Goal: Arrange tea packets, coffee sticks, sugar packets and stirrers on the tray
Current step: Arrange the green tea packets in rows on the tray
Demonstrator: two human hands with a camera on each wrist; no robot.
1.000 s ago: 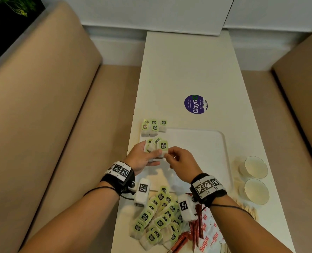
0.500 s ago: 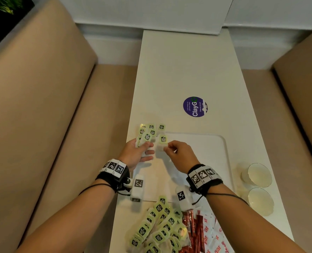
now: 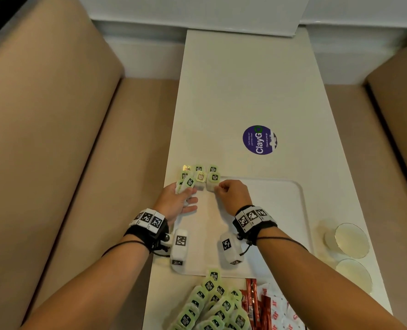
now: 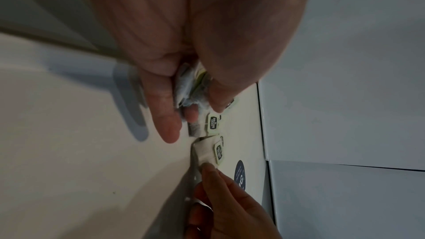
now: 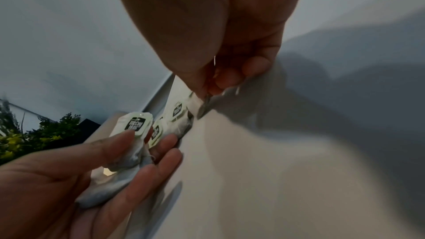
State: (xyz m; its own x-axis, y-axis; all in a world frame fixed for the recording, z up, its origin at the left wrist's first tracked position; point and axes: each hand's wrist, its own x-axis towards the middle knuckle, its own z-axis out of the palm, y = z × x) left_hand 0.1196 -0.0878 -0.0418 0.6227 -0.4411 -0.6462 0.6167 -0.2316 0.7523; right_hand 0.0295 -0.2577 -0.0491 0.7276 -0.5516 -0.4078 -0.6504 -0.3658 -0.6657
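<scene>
Several green-labelled tea packets (image 3: 199, 175) lie in rows at the far left corner of the white tray (image 3: 281, 206). My left hand (image 3: 187, 193) holds a small bunch of tea packets (image 3: 188, 183) between thumb and fingers; the bunch also shows in the left wrist view (image 4: 192, 86) and the right wrist view (image 5: 132, 134). My right hand (image 3: 220, 186) pinches the near edge of one tea packet (image 3: 213, 181), which lies at the right end of the rows (image 5: 181, 114). Both hands are over the tray's far left corner.
A loose pile of tea packets (image 3: 212, 306), red coffee sticks (image 3: 252, 298) and white sugar packets (image 3: 278, 308) lie at the table's near end. Two paper cups (image 3: 351, 239) stand right of the tray. A purple sticker (image 3: 259, 140) lies beyond it. Beige benches flank the table.
Both hands have moved away from me to the tray's far left corner. The right hand has brought one packet from the left hand's bunch down beside the rows.
</scene>
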